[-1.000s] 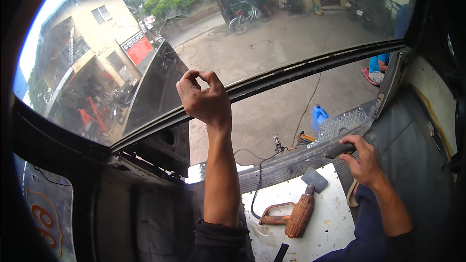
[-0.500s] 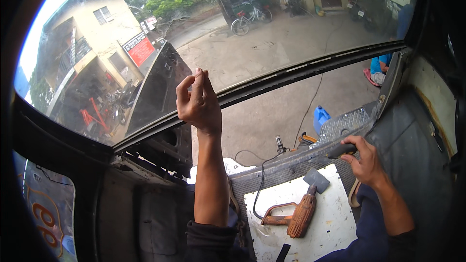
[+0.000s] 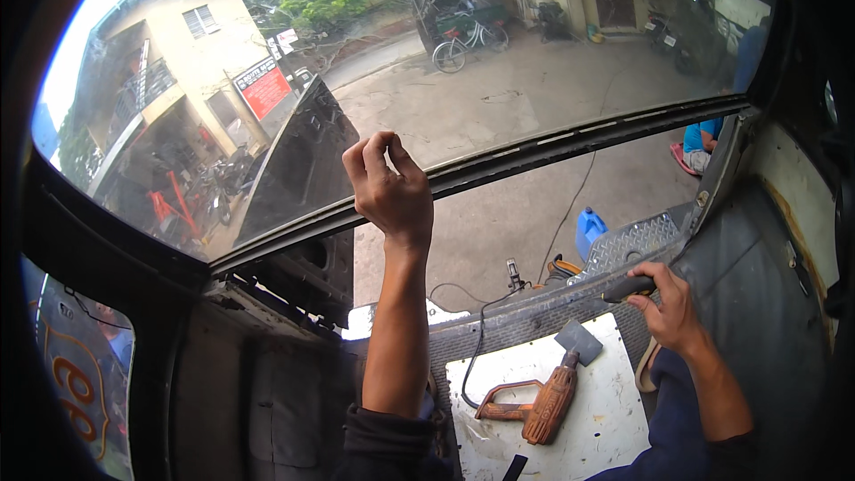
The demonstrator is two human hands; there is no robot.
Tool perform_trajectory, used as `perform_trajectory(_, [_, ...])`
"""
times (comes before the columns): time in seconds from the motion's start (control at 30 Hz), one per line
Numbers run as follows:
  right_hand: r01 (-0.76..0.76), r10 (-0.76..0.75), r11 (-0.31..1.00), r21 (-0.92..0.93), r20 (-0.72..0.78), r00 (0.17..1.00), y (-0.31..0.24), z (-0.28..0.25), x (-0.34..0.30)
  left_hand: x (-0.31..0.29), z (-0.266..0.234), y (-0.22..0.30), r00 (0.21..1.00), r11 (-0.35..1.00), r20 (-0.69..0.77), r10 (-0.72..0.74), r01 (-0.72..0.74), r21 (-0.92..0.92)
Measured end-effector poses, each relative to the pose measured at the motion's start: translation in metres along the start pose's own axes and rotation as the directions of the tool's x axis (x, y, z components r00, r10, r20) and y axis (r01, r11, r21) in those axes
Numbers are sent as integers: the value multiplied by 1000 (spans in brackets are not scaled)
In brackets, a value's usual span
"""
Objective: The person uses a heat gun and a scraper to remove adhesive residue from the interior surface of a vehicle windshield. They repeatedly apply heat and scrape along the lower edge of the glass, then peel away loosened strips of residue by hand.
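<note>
Handle (image 3: 628, 289), black and rounded, is gripped in the right hand (image 3: 674, 313); left hand (image 3: 392, 203) has fingers pinched closed, contents unclear.

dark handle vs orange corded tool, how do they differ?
- State: the dark handle is gripped in the right hand; the orange corded tool lies unheld on the white panel.
- Colour: the handle is blackish, the corded tool scuffed orange.
- Shape: the handle's visible part is a plain grip; the corded tool has a looped handle.
Shared: both are right of centre.
</note>
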State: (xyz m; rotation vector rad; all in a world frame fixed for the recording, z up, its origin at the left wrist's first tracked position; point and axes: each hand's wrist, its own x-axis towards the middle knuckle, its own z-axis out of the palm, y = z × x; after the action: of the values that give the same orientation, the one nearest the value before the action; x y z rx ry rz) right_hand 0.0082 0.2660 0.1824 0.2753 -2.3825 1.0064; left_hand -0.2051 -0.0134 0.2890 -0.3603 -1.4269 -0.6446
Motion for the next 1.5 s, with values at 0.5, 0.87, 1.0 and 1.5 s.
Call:
perform_trajectory(0.5, [19,-19,1000,0,-15,1000,2,-3,-2,-27,-12,8,992,1000,125,-28,30,-9])
perform_trajectory(0.87, [14,-14,1000,14,-4,1000,-1,0,-1,-43,-22,3,986,999,167,2,7,-52])
perform_trajectory(1.0, [16,-16,1000,-7,11,1000,-3,2,0,-52,-29,0,982,996,191,11,7,-92])
perform_trajectory(1.5, [50,-50,999,3,32,998,-3,9,2,-74,-58,-2,947,980,316,-49,107,-169])
